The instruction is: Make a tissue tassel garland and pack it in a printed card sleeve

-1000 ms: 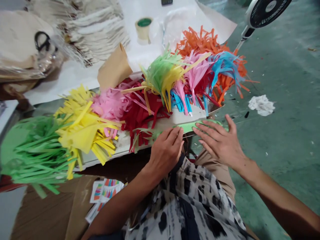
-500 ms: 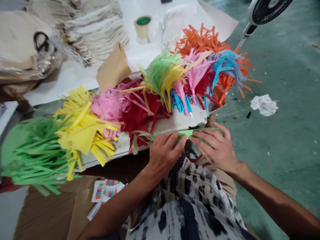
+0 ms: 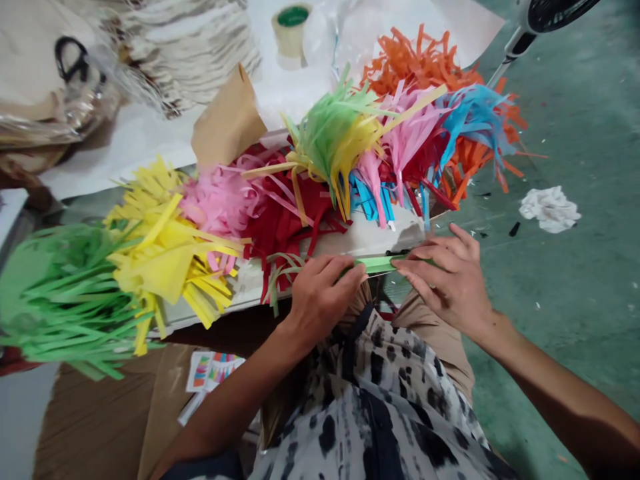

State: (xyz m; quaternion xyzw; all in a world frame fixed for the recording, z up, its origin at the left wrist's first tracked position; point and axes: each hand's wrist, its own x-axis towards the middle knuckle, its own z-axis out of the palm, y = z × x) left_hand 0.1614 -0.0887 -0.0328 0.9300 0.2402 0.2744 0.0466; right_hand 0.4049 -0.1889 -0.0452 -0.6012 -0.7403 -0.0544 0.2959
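A folded strip of green fringed paper (image 3: 377,264) lies along the near edge of a white board (image 3: 350,243). My left hand (image 3: 320,293) curls its fingers around the strip's left part, where loose green fringe (image 3: 280,273) hangs out. My right hand (image 3: 450,277) pinches the strip's right part, fingers pressed together on it. Bundles of cut paper fringe lie on the board behind: green (image 3: 65,293), yellow (image 3: 160,247), pink (image 3: 220,203), red (image 3: 285,220), then a mixed green, yellow, pink, blue and orange heap (image 3: 410,127).
A tape roll (image 3: 291,25), clear plastic and a brown paper piece (image 3: 227,123) sit on the white table behind. Black-handled scissors (image 3: 70,60) lie on bagged cloth at the far left. A crumpled white paper (image 3: 550,208) and a fan stand (image 3: 520,40) are on the green floor. Printed cards (image 3: 213,370) lie below.
Both hands went from lying flat on the green strip to closing on it, folding it narrower. The view shifted slightly.
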